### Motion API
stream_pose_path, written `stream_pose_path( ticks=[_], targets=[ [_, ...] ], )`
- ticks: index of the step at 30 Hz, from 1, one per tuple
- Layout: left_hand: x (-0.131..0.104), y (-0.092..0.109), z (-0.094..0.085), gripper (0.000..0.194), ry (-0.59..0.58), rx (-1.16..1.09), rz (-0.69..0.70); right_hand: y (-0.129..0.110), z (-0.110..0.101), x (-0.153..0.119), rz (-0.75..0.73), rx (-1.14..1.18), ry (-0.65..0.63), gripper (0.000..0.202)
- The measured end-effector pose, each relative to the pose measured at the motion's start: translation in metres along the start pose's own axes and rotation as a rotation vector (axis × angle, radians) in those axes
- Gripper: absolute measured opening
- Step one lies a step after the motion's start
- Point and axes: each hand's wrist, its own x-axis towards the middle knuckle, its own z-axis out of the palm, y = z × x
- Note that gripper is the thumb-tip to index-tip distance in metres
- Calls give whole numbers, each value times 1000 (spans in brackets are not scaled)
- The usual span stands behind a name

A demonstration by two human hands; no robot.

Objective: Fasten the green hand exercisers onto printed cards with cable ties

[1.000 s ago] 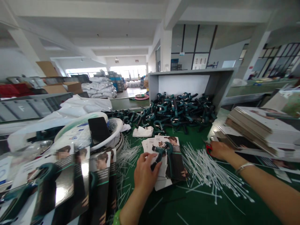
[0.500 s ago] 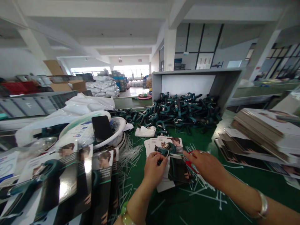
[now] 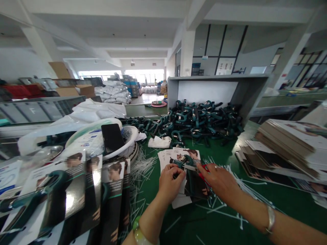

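Observation:
Before me lies a printed backing card (image 3: pixel 195 185) with a dark green curved tool (image 3: pixel 187 160) on its upper part. My left hand (image 3: pixel 171 182) is closed on the tool's left side, thumb and fingers pinched together. A thin white cable tie (image 3: pixel 185 166) shows by these fingertips; whether they grip it too, I cannot tell. In my right hand (image 3: pixel 217 178) is a pair of scissors (image 3: pixel 191 167) with red handles, the blades pointing left at the tie. My fingers partly cover the handles. More cards (image 3: pixel 163 156) lie underneath.
Loose white cable ties (image 3: pixel 143 166) litter the green table. A heap of dark green tools (image 3: pixel 199 119) spills from a tipped grey bin (image 3: pixel 255 88). Stacked cards (image 3: pixel 288 139) stand right. Carded tools (image 3: pixel 51 190) fill the left, beside a white basket (image 3: pixel 131 139) and a phone (image 3: pixel 112 137).
The scissor blades have moved slightly left, nearer the left fingertips. The right wrist has shifted left. My left hand keeps its pinch on the tool, and the view has shifted a little.

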Motion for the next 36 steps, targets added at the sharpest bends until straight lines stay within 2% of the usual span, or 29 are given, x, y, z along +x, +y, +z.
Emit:
stream_pose_path(
  ticks=[7, 11, 16, 19, 21, 22, 24, 27, 31, 36],
  targets=[
    [-1, 0, 0, 13, -15, 65, 30, 5, 6, 11, -90, 108, 119, 34],
    [-2, 0, 2, 14, 14, 28, 37, 13, 13, 15, -196, 119, 113, 33],
    [1, -4, 4, 19, 98, -45, -20, 19, 8, 16, -235, 199, -51, 36],
    [7, -9, -8, 24, 211, -36, -105, 26, -4, 19, -181, 368, -169, 33],
    [11, -12, -22, 37, 256, 46, -156, 34, -18, 24, -164, 533, -282, 26],
    [12, -12, -29, 44, 227, 102, -169, 38, -25, 27, -176, 619, -359, 28],
    [11, -11, -40, 49, 74, 209, -175, 43, -40, 36, -224, 749, -509, 36],
    [7, -4, -47, 35, -117, 322, -183, 41, -57, 50, -277, 785, -618, 39],
    [4, -2, -44, 29, -165, 336, -196, 32, -63, 67, -300, 726, -638, 43],
    [7, -10, -43, 27, -178, 282, -164, 29, -67, 85, -330, 736, -727, 50]
  ],
)
